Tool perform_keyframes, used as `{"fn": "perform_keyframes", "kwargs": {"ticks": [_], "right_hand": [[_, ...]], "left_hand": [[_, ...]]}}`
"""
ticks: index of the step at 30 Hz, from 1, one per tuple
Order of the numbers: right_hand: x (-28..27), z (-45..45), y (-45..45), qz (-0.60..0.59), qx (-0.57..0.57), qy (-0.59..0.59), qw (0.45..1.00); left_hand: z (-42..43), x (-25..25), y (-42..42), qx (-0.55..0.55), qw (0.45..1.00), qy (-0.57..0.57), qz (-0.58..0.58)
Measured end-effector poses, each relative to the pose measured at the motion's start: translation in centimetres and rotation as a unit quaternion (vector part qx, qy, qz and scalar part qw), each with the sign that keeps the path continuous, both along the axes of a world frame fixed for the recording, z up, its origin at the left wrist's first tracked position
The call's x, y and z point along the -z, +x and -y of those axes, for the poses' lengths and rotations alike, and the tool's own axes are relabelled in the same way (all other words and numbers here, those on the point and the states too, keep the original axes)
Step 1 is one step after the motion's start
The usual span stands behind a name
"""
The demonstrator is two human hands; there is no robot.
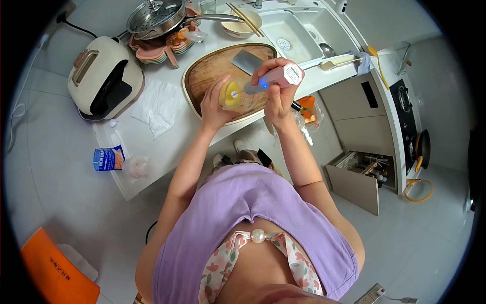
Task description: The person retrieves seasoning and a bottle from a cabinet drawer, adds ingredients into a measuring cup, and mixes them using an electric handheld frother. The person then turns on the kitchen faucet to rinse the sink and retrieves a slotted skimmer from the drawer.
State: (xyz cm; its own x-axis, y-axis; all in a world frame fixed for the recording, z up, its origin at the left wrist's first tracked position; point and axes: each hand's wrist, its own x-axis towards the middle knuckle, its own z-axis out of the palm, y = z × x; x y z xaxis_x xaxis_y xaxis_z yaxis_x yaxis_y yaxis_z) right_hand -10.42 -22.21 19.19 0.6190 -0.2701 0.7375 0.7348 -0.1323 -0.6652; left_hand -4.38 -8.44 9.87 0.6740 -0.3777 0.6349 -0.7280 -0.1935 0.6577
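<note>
My left hand is wrapped round the side of a clear cup with yellow contents, above the near part of a wooden cutting board. In my right hand is a pale hand mixer with a blue light, tilted so that its shaft end points into the cup. A cleaver lies on the board, its handle hidden behind my right hand.
An air fryer and a crumpled white sheet are on the left. At the back, a lidded pan and a bowl with chopsticks stand beside the sink. Below right, a drawer is pulled out.
</note>
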Motion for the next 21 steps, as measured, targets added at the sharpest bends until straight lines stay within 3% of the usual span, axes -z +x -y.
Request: {"fn": "perform_keyframes", "kwargs": {"ticks": [21], "right_hand": [[-0.11, -0.02, -0.23, 0.002, 0.006, -0.001, 1.0]], "left_hand": [[-0.12, -0.09, -0.3, -0.003, 1.0, -0.003, 0.007]]}}
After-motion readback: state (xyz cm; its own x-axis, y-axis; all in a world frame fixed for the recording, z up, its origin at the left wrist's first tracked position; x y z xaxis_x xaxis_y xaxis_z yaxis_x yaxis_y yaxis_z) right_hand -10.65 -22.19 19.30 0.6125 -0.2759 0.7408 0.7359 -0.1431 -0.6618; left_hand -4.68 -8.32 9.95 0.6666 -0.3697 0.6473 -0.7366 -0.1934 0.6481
